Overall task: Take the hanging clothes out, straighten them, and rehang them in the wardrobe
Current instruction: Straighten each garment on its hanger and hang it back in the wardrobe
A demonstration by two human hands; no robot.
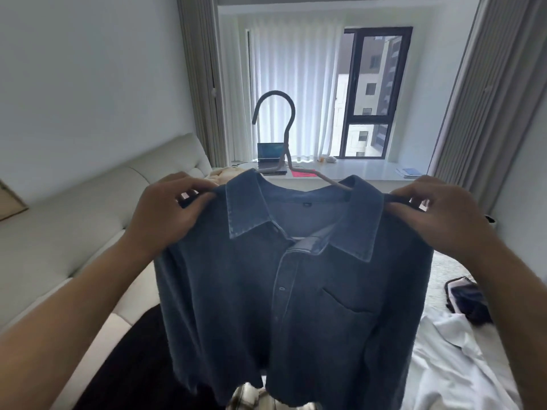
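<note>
A blue denim shirt [284,291] hangs on a grey hanger [285,137], held up mid-air at the centre of the view, collar spread, placket buttoned, chest pocket toward four o'clock. The left hand [165,211] at nine o'clock and the right hand [444,214] at three o'clock each have fingers [196,207] clamped on a shoulder of the shirt, forearms raised. A bed [461,365] lies below at five o'clock, a laptop [268,156] on the window surface [355,170] at twelve.

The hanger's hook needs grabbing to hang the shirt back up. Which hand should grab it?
Probably the left hand. The hook of the hanger curls over toward that side, above the blue shirt. The right hand sits farther from it, and both hands' fingers pinch the shirt's shoulders.
</note>
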